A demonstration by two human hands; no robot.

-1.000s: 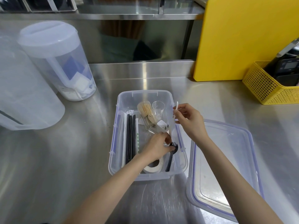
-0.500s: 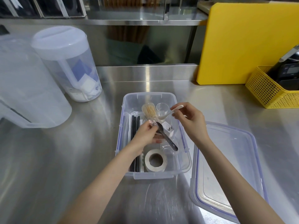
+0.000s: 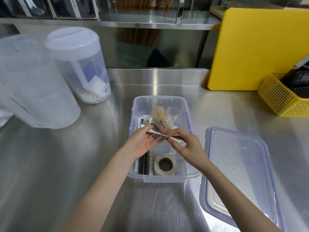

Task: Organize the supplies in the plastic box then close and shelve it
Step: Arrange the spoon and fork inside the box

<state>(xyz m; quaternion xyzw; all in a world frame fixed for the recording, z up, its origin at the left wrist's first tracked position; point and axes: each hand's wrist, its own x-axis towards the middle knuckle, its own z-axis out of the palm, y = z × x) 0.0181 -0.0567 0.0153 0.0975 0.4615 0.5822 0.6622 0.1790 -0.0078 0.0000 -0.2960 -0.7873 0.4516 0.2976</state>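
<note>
Stainless steel counter ran wide w/ a raised back ledge, and the clear rectangular plastic box sat open mid-counter, its clear blue-rimmed lid lying flat just to the right, not touching. Both hands hovered over the box's middle: left hand and right hand each had a narrow pinch grip on a small bunch of plastic cutlery, a white spoon plus a dark utensil whose type couldn't be told. Step in hand looked like squaring these pieces together before laying them down. Best done by aligning ends first, then lowering the bunch lengthwise into the free strip btwn the black straws along the left wall and the beige tape roll at the near end, keeping it flat so the lid could seat. Bamboo whisk and small clear cup crowded the far end, so little room there. Outside the box, open counter lay left and near; frosted plastic pitcher stood well apart at left, yellow mesh basket and yellow cutting board far right, so the lid's path was clear.
</note>
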